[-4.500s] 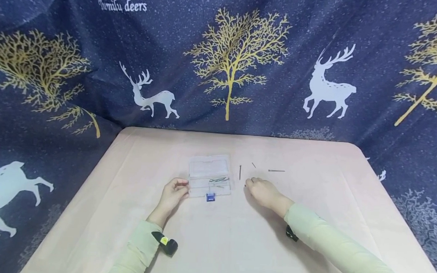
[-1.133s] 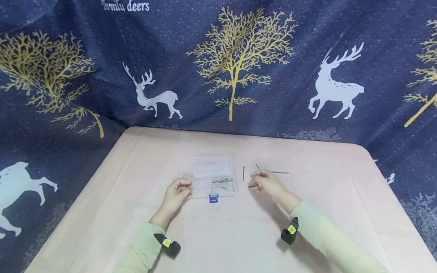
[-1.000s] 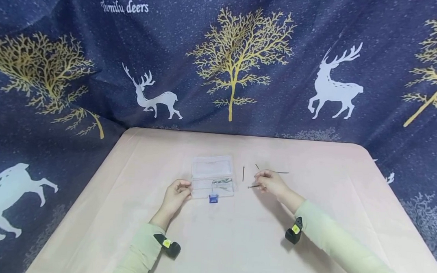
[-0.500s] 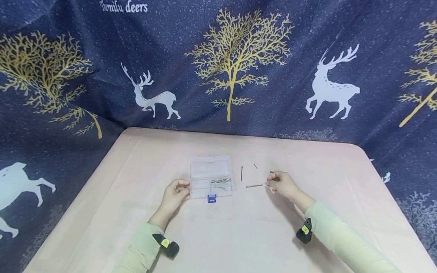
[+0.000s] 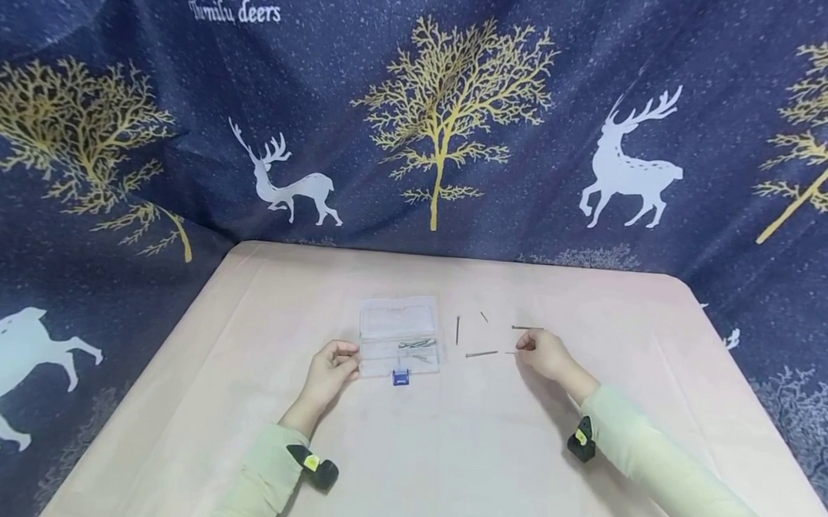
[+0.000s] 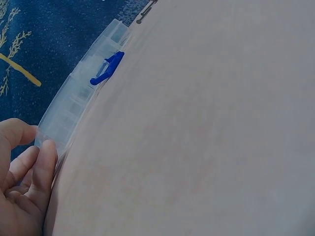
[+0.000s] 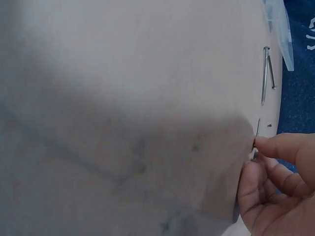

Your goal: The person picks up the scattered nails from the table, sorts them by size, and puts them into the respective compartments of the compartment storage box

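A clear plastic box (image 5: 399,317) with a blue latch (image 5: 400,377) lies open on the table, several thin nails (image 5: 417,343) in its compartments. My left hand (image 5: 329,367) grips the box's left edge between thumb and fingers; the left wrist view shows this hold on the box (image 6: 66,108) too. Out to the right, my right hand (image 5: 545,355) pinches a small thin nail, its slim end (image 7: 258,127) poking out past the fingertips in the right wrist view. One long nail (image 5: 481,354) lies left of that hand. Another (image 5: 526,327) lies just behind it, partly covered by it.
Between box and right hand, an upright-lying nail (image 5: 457,330) and a short nail (image 5: 484,317) rest on the pale pink tablecloth (image 5: 405,459). A dark blue cloth (image 5: 512,240) printed with deer and trees hangs behind the table.
My right hand has moved right, leaving the long nail beside the box in full view on the cloth; a small thin nail now shows at its fingertips. My left hand keeps its grip on the box.
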